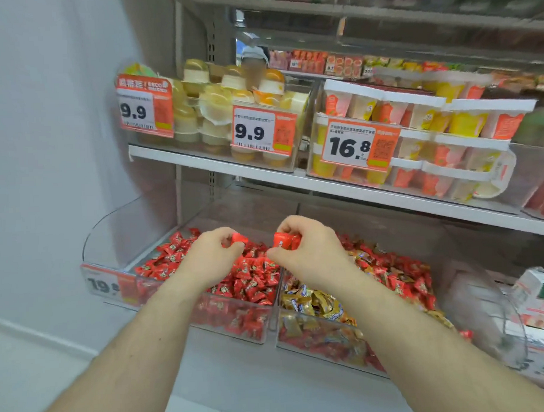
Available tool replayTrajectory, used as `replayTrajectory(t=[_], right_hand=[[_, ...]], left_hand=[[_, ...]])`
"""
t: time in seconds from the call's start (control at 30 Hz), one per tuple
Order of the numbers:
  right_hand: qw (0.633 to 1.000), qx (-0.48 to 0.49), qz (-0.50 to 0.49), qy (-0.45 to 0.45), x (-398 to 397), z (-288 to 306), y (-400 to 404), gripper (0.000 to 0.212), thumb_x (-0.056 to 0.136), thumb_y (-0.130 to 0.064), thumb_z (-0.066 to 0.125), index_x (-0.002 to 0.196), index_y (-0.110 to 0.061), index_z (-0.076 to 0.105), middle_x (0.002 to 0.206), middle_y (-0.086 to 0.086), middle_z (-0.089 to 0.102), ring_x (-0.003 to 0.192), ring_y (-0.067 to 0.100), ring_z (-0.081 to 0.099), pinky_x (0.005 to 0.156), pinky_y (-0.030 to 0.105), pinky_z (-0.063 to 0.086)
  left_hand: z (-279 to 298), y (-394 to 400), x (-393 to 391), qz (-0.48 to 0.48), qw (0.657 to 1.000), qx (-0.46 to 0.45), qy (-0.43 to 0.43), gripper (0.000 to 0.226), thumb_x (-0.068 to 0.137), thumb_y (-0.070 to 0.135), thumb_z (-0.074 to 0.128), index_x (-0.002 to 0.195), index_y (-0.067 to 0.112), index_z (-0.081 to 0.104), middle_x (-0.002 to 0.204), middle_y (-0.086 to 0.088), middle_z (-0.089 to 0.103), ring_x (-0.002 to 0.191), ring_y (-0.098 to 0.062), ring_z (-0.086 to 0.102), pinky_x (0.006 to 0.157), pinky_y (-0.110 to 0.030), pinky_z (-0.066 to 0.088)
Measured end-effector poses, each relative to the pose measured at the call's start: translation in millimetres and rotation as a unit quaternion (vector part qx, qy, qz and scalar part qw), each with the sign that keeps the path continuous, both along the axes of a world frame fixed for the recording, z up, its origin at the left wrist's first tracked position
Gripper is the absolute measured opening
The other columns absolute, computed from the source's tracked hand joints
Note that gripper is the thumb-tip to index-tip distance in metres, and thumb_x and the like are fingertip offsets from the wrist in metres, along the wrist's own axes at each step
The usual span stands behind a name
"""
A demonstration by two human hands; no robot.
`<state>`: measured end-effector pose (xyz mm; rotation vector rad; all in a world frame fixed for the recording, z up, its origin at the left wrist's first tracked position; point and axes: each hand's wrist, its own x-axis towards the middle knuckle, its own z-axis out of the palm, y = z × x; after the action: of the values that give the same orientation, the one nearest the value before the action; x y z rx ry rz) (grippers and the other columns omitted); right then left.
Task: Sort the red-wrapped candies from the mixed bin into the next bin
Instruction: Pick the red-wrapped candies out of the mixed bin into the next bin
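Both clear bins are open on top, so a hand can come down into them from above and from the near side. The left bin [238, 327] is heaped with red candies; the right bin [318, 346] holds mixed red and gold ones, piled near its rim. A thin clear divider wall [275, 301] stands between them and rises only slightly over the piles. Far above, the white shelf [263, 172] with its jelly cups overhangs the far part of the bins and caps the height there. A curved clear side panel [111, 230] closes the left, and another clear panel [496, 318] the right.
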<state>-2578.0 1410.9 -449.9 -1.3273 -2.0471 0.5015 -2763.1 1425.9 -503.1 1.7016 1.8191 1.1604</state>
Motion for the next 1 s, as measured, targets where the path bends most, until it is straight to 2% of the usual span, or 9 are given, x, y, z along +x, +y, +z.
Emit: replayTrajectory(t=[0.1, 0.17, 0.27, 0.47, 0.57, 0.63, 0.8, 0.9, 1.0], right_hand=[[0.995, 0.021, 0.044, -0.091, -26.5, -6.8, 10.4, 0.013, 0.08, -0.027, 0.071, 0.08, -0.027, 0.058, 0.083, -0.005, 0.059, 0.076, 0.014, 0.055, 0.07, 0.03, 0.047], [0.989, 0.014, 0.064, -0.13, -37.9, -11.6, 15.2, 0.012, 0.083, -0.028, 0.07, 0.089, -0.027, 0.061, 0.093, -0.002, 0.056, 0.088, 0.019, 0.056, 0.081, 0.035, 0.049], [0.983, -0.003, 0.078, -0.164, -45.1, -16.3, 18.6, 0.024, 0.082, -0.028, 0.071, 0.105, -0.029, 0.065, 0.1, -0.002, 0.056, 0.097, 0.021, 0.057, 0.089, 0.038, 0.049], [0.984, -0.01, 0.055, -0.167, -34.3, -20.0, 16.1, 0.038, 0.083, -0.037, 0.071, 0.12, -0.033, 0.063, 0.115, -0.004, 0.059, 0.113, 0.018, 0.055, 0.105, 0.042, 0.04], [0.997, 0.019, 0.007, -0.079, -17.6, -18.8, 10.4, 0.025, 0.085, -0.036, 0.068, 0.109, -0.029, 0.068, 0.107, -0.009, 0.063, 0.106, 0.012, 0.058, 0.1, 0.037, 0.043], [0.999, 0.03, -0.03, -0.018, -0.2, -18.3, 7.9, 0.013, 0.085, -0.031, 0.07, 0.097, -0.028, 0.07, 0.094, -0.014, 0.065, 0.091, 0.008, 0.059, 0.087, 0.027, 0.046], [0.993, 0.023, -0.111, 0.044, 51.2, -22.0, 4.9, 0.004, 0.083, -0.024, 0.069, 0.08, -0.024, 0.07, 0.076, -0.013, 0.067, 0.072, 0.003, 0.06, 0.061, 0.014, 0.042], [0.98, 0.018, -0.187, 0.064, 90.1, -27.6, 4.4, 0.007, 0.083, -0.023, 0.068, 0.077, -0.023, 0.07, 0.073, -0.011, 0.067, 0.069, 0.003, 0.06, 0.058, 0.014, 0.042], [0.962, -0.017, -0.267, 0.052, 132.6, -43.0, 5.6, 0.004, 0.082, -0.023, 0.068, 0.081, -0.021, 0.072, 0.076, -0.012, 0.067, 0.078, 0.011, 0.063, 0.067, 0.024, 0.043]], left_hand=[[-5.6, 1.8, -10.2, 0.008, 1.0, -0.002, 0.021, 0.008, 0.091, 0.019, 0.062, 0.091, 0.022, 0.069, 0.064, 0.007, 0.053, 0.056, -0.01, 0.049, 0.048, -0.018, 0.031], [-9.8, 2.4, -16.0, 0.005, 0.999, -0.021, 0.032, 0.017, 0.089, 0.021, 0.065, 0.105, 0.023, 0.07, 0.086, 0.005, 0.064, 0.082, -0.014, 0.062, 0.065, -0.021, 0.042], [-15.2, 3.4, -22.1, -0.001, 0.997, -0.057, 0.061, 0.047, 0.082, 0.027, 0.073, 0.127, 0.026, 0.062, 0.124, 0.005, 0.063, 0.117, -0.014, 0.057, 0.095, -0.027, 0.045], [-10.0, -1.1, -21.7, -0.005, 0.996, -0.056, 0.066, 0.051, 0.084, 0.018, 0.07, 0.133, 0.023, 0.056, 0.133, 0.005, 0.059, 0.123, -0.011, 0.052, 0.093, -0.018, 0.037], [-1.9, -3.6, -8.4, 0.0, 0.998, -0.012, 0.054, 0.04, 0.085, 0.016, 0.066, 0.124, 0.023, 0.062, 0.125, 0.006, 0.063, 0.113, -0.008, 0.055, 0.092, -0.017, 0.036], [4.8, -4.6, 8.5, -0.009, 0.997, 0.026, 0.072, 0.035, 0.085, 0.017, 0.066, 0.118, 0.025, 0.065, 0.119, 0.008, 0.065, 0.108, -0.007, 0.057, 0.092, -0.019, 0.039], [16.2, -8.6, 64.9, -0.091, 0.985, 0.087, 0.117, 0.027, 0.084, 0.019, 0.063, 0.107, 0.032, 0.068, 0.104, 0.014, 0.064, 0.104, -0.012, 0.057, 0.095, -0.041, 0.047], [17.9, -9.1, 97.1, -0.125, 0.974, 0.116, 0.147, 0.026, 0.087, 0.021, 0.062, 0.11, 0.031, 0.067, 0.095, 0.022, 0.055, 0.102, -0.011, 0.05, 0.097, -0.042, 0.043], [12.2, -5.2, 128.7, -0.173, 0.963, 0.122, 0.168, 0.027, 0.089, 0.021, 0.06, 0.114, 0.029, 0.066, 0.114, 0.016, 0.06, 0.116, -0.011, 0.049, 0.103, -0.042, 0.039]])
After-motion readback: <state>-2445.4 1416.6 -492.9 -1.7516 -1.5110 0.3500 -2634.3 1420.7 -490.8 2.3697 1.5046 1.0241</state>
